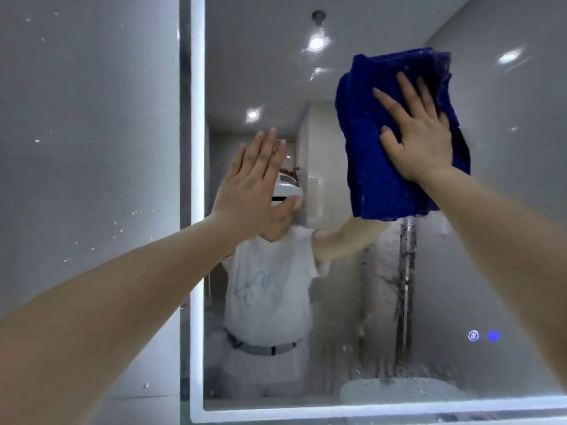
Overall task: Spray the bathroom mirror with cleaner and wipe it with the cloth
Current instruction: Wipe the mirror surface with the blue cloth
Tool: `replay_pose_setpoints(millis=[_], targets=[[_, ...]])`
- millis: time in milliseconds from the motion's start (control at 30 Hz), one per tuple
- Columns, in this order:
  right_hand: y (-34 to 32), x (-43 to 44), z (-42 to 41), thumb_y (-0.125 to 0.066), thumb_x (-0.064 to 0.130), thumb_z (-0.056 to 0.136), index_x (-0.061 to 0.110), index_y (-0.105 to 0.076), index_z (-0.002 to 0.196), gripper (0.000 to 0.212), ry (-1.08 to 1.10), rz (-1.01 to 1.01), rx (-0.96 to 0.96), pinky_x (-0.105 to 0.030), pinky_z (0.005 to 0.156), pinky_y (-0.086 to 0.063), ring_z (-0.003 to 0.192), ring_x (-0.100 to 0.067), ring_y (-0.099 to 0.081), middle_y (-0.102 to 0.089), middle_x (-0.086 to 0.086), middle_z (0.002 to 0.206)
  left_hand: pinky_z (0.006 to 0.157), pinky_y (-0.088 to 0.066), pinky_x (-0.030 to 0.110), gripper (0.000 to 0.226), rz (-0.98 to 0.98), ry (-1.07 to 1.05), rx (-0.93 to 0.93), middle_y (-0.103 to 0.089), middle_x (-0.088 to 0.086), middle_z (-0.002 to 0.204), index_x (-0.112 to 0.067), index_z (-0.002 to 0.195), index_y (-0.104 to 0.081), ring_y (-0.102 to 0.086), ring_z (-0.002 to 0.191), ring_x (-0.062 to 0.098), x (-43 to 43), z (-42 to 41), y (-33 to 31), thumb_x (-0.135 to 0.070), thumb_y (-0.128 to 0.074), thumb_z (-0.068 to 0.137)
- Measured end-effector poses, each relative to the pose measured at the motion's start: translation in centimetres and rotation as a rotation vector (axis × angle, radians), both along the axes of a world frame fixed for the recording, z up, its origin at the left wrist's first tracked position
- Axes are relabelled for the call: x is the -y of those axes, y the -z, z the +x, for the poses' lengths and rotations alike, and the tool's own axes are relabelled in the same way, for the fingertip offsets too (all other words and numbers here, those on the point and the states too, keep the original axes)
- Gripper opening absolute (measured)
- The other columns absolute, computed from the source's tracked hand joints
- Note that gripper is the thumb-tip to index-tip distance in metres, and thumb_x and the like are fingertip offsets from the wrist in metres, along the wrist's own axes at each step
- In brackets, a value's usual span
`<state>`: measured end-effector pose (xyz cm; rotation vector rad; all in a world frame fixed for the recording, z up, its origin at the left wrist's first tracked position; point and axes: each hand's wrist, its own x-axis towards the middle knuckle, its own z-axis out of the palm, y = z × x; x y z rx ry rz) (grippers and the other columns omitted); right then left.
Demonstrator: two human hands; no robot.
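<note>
Head view shows the right hand [420, 133] spread flat, pressing the blue cloth [395, 167] against the upper right of the mirror [506, 210], the left hand [254, 185] open-palmed near its lit left edge, and foggy streaks blurring the lower glass.

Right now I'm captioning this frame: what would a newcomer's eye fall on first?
The folded deep-blue terry cloth at upper right, pressed flat against the LED-edged bathroom mirror by the right hand. Next, the left hand with straight fingers at the mirror's left side, and cleaner streaks running down below the cloth.
</note>
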<state>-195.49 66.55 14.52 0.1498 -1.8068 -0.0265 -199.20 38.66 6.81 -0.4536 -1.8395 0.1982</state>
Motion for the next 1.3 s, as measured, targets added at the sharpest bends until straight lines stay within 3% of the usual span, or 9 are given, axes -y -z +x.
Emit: replay_pose_setpoints(millis=[167,300,467,733,1300], targets=[[0.5,-4.8,0.4,-0.027,0.046,0.09,0.047,-0.015,0.145,0.057,-0.004,-0.025,0.006,-0.049,0.114,-0.014,0.147,-0.019,-0.001,-0.005,0.007,0.16,0.118,0.004,0.042,0.082,0.117,-0.004,0.011,0.004,0.01,0.158,-0.008,0.148,0.003,0.006,0.145,0.022,-3.3,1.0,-0.1,-0.061,-0.022,0.091],[0.9,-7.9,0.8,-0.03,0.046,0.089,0.047,-0.016,0.145,0.057,0.01,-0.006,0.002,-0.049,0.113,-0.016,0.147,-0.02,-0.004,-0.006,0.007,0.16,0.115,0.01,0.039,0.074,0.109,0.106,-0.01,0.007,0.005,0.158,-0.012,0.149,0.003,0.008,0.145,0.019,-12.2,2.7,-2.3,-0.053,-0.022,0.094],[0.7,-11.6,1.0,-0.028,0.048,0.088,0.045,-0.019,0.146,0.059,-0.016,0.039,-0.018,-0.049,0.112,-0.021,0.147,-0.021,-0.008,-0.01,0.006,0.159,0.118,0.004,0.04,0.061,0.162,0.197,-0.019,0.004,0.006,0.158,-0.009,0.149,0.004,0.005,0.146,0.019,-22.0,3.9,-4.5,-0.035,-0.019,0.098],[0.8,-19.7,1.5,-0.026,0.048,0.088,0.046,-0.015,0.146,0.059,0.002,0.014,-0.017,-0.048,0.113,-0.018,0.147,-0.018,-0.004,-0.007,0.008,0.16,0.117,0.006,0.037,0.062,0.173,0.204,-0.016,0.002,0.007,0.158,-0.008,0.148,0.004,0.003,0.146,0.02,-30.0,3.9,-4.0,-0.038,-0.018,0.099],[1.5,-20.5,1.5,-0.027,0.045,0.089,0.045,-0.017,0.146,0.058,-0.005,-0.059,-0.034,-0.048,0.114,-0.014,0.147,-0.017,-0.002,-0.007,0.008,0.159,0.117,0.005,0.037,0.062,0.17,0.171,-0.073,0.001,0.005,0.158,-0.01,0.149,-0.001,0.004,0.145,0.017,-30.2,1.6,-3.7,-0.044,-0.014,0.099]])
